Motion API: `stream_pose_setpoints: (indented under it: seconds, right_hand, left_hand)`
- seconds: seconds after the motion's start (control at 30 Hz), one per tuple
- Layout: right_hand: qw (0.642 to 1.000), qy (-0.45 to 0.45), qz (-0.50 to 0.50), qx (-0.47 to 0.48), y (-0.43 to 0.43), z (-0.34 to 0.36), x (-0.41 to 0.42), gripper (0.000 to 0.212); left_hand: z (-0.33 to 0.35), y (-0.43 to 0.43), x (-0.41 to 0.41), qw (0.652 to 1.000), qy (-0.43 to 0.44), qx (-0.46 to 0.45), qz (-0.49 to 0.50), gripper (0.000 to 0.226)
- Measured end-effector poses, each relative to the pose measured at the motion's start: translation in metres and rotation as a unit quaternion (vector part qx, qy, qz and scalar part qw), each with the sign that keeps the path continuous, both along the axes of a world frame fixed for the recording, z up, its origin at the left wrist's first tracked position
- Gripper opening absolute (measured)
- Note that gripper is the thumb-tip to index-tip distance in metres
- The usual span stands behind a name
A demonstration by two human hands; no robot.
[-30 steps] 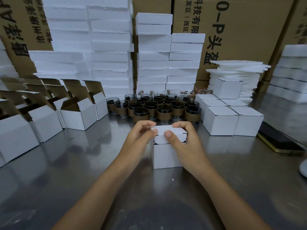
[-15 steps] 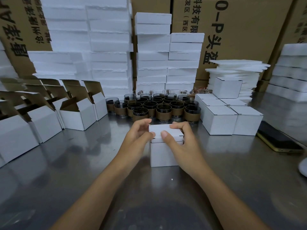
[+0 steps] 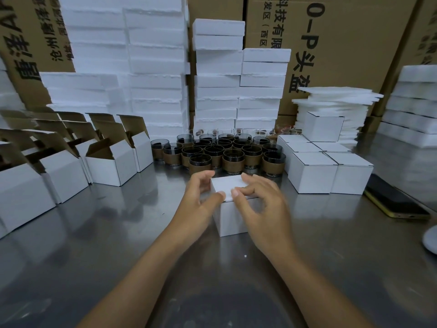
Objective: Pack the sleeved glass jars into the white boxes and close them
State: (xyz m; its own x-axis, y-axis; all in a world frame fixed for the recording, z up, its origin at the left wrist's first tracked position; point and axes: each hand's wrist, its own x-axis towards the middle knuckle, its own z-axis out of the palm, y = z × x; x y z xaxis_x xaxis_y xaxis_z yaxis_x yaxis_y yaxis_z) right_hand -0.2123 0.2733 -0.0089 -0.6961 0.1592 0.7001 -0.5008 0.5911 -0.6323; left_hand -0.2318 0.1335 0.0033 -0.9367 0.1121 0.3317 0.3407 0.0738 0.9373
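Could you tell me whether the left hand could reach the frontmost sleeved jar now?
Probably yes: the jar stands at the cluster's front, just beyond the left hand, only bare table between; the hand must first release the white box.

The left hand (image 3: 201, 201) and right hand (image 3: 263, 210) hold the closed white box (image 3: 233, 217), sleeved jars (image 3: 234, 159) just behind.
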Motion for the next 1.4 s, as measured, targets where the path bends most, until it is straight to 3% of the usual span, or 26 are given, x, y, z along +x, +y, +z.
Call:
stream_pose_setpoints:
  seconds: [0.1, 0.3, 0.43, 0.6, 0.7, 0.93, 1.17, 1.4]
  right_hand:
    - [1.0, 0.008, -0.015, 0.016, -0.003, 0.0, 0.002, 0.017]
    - [0.977, -0.105, 0.008, 0.183, -0.004, -0.005, 0.004, 0.056]
    - [0.967, -0.133, -0.038, 0.215, -0.005, -0.007, 0.002, 0.078]
    - [0.982, -0.176, -0.01, 0.074, -0.008, -0.008, 0.003, 0.071]
    - [0.987, -0.146, -0.026, 0.067, -0.001, -0.004, 0.001, 0.075]
    - [0.994, -0.09, -0.051, 0.031, 0.035, 0.052, -0.028, 0.074]
    - [0.981, -0.086, -0.162, 0.062, 0.098, 0.106, -0.12, 0.071]
    - [0.945, -0.141, -0.276, 0.103, 0.138, 0.099, -0.19, 0.075]
  left_hand:
    - [-0.003, 0.0, -0.001, 1.0, -0.001, 0.006, 0.005, 0.036]
    - [-0.003, -0.002, -0.003, 0.999, -0.003, 0.029, 0.035, 0.035]
    - [-0.004, -0.002, -0.002, 0.998, 0.012, 0.01, 0.053, 0.036]
    - [-0.004, -0.001, -0.004, 0.998, 0.006, 0.042, 0.053, 0.021]
    - [-0.005, 0.0, -0.008, 0.997, -0.014, 0.06, 0.053, 0.009]
    - [-0.013, 0.008, -0.02, 0.997, -0.04, 0.024, 0.067, 0.015]
    - [-0.023, 0.01, -0.035, 0.995, -0.054, 0.029, 0.078, 0.014]
    - [-0.03, 0.012, -0.043, 0.993, -0.048, 0.05, 0.096, 0.018]
